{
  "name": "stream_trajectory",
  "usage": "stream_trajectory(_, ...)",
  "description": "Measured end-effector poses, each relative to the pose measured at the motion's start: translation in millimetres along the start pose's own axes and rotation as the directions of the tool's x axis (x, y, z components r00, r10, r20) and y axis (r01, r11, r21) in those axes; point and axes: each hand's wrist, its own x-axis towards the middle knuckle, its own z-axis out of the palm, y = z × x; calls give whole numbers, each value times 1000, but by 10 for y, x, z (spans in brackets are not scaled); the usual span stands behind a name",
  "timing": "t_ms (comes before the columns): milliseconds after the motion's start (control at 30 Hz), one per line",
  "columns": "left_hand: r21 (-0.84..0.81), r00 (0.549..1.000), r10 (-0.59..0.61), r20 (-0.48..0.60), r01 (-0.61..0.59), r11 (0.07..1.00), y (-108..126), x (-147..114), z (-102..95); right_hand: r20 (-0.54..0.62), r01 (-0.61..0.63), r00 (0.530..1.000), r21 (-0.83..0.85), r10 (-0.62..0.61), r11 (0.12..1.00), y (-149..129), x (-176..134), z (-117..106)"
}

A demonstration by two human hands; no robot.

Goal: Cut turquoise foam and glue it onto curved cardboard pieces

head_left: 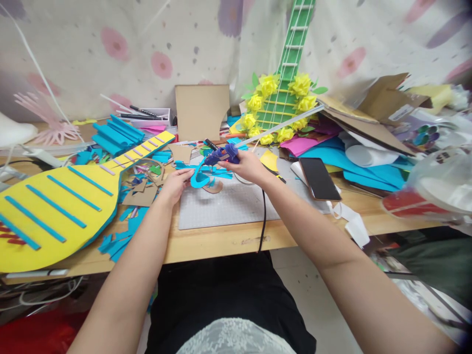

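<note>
My right hand is closed around a blue hot glue gun, with a long translucent glue stick sticking out of its back toward the upper right. The gun's nozzle points left, close to a curled blue paper strip. My left hand pinches the left end of this strip. Both hands are over a grey cutting mat. A black cord hangs from near my right wrist over the table's front edge.
A yellow paper guitar with blue strips lies left. Behind stand a cardboard piece and a green guitar ringed by yellow paper flowers. A phone, paper sheets and a clear bucket are at right; blue scraps lie left.
</note>
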Motion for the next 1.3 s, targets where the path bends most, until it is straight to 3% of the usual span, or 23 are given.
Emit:
stream_trajectory(300, 0, 999, -14, -37, 14, 1000, 10, 3, 12, -48, 9, 999, -147, -17, 989, 40, 3, -3)
stream_trajectory(767, 14, 1000, -12, -23, 12, 1000, 25, -34, 25, -8, 40, 999, -32, -40, 999, -10, -9, -11)
stream_trajectory(1300, 68, 1000, 16, 2, -16, 998, -29, 15, -10, -18, 36, 999, -93, -38, 995, 16, 10, -8)
